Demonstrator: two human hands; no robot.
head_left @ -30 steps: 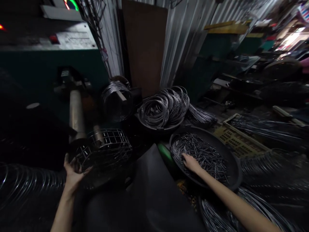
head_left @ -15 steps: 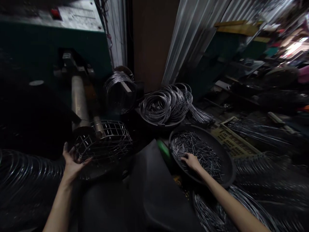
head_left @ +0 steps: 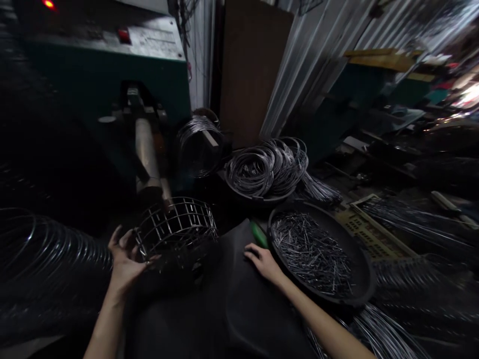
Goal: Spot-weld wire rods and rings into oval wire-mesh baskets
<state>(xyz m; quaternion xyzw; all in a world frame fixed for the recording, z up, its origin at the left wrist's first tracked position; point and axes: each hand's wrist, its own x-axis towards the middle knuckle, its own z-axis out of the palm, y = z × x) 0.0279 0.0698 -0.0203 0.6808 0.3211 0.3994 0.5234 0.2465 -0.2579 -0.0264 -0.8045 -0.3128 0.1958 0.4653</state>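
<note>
My left hand [head_left: 129,262] is at the left end of a round wire basket [head_left: 179,227], its fingers and thumb curved around the wire edge. The basket sits under the end of a metal cylinder [head_left: 146,152] that sticks out from a green machine. My right hand [head_left: 264,262] is over the black covering [head_left: 243,289] on my lap, left of a round black pan [head_left: 364,279]. Its fingers are drawn together, and whatever they pinch is too small or dark to see. Many short metal wire pieces [head_left: 310,254] lie in the pan.
Behind the pan stands a basin of coiled wire rings [head_left: 267,167]. A yellow crate [head_left: 368,234] is at the right. Stacked wire rings [head_left: 63,249] flank me at left. The green machine [head_left: 101,75] has a red switch [head_left: 123,35].
My right hand has come out of the pan and moved left over my lap. My left hand stays at the basket. The camera view has shifted, and a red light shows on the machine.
</note>
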